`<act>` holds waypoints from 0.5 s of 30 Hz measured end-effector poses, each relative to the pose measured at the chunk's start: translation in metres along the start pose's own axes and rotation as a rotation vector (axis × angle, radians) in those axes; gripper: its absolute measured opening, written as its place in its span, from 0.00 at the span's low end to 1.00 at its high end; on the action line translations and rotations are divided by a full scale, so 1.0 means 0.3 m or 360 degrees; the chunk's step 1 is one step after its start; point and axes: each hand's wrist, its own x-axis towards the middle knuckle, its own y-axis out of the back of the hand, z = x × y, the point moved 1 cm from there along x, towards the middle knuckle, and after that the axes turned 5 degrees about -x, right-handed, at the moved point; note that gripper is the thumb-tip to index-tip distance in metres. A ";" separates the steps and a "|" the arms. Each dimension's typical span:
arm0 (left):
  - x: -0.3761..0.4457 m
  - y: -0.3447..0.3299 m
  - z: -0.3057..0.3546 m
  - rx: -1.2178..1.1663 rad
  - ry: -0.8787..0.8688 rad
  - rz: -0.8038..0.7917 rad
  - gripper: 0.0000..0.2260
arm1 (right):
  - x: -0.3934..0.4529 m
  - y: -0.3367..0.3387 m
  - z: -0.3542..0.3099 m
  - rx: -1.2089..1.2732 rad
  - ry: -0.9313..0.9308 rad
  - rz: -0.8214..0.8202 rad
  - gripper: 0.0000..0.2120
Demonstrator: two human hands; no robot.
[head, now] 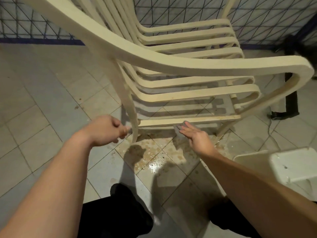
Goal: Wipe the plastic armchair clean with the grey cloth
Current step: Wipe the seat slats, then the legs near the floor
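Observation:
A cream plastic armchair (171, 60) with a slatted seat fills the middle of the head view, its armrest curving across the top. My left hand (109, 129) is curled beside the near chair leg (133, 121), fingertips touching it low down. My right hand (195, 136) lies flat with fingers stretched, pressing the grey cloth (180, 126) against the chair's lowest front rail. Only a small part of the cloth shows past my fingertips.
Wet brown stains and a shiny puddle (154, 162) spread over the tiled floor under the chair. A white plastic tub (283, 165) sits at the right. A dark strap (289, 103) lies behind the chair. A patterned wall (257, 19) stands behind. My dark-clad knees (120, 212) are at the bottom.

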 end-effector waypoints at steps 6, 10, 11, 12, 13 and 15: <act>0.153 -0.325 0.157 0.0454 -0.0287 -0.0046 0.21 | -0.119 0.093 0.054 0.0116 -0.0191 0.0338 0.26; 0.252 -0.434 0.148 0.0744 -0.0184 -0.0113 0.32 | -0.072 0.220 0.148 -0.0028 -0.0350 0.0642 0.19; 0.259 -0.450 0.138 0.0789 -0.0160 -0.0119 0.35 | -0.053 0.240 0.169 -0.0067 -0.0361 0.0655 0.17; 0.262 -0.462 0.128 0.0809 -0.0158 -0.0097 0.36 | -0.032 0.240 0.190 -0.0094 -0.0364 0.0630 0.15; 0.263 -0.469 0.123 0.0808 -0.0160 -0.0071 0.37 | -0.011 0.226 0.203 -0.0097 -0.0378 0.0565 0.14; 0.262 -0.473 0.120 0.0770 -0.0130 -0.0079 0.40 | 0.030 0.168 0.200 -0.0062 -0.0437 0.0429 0.13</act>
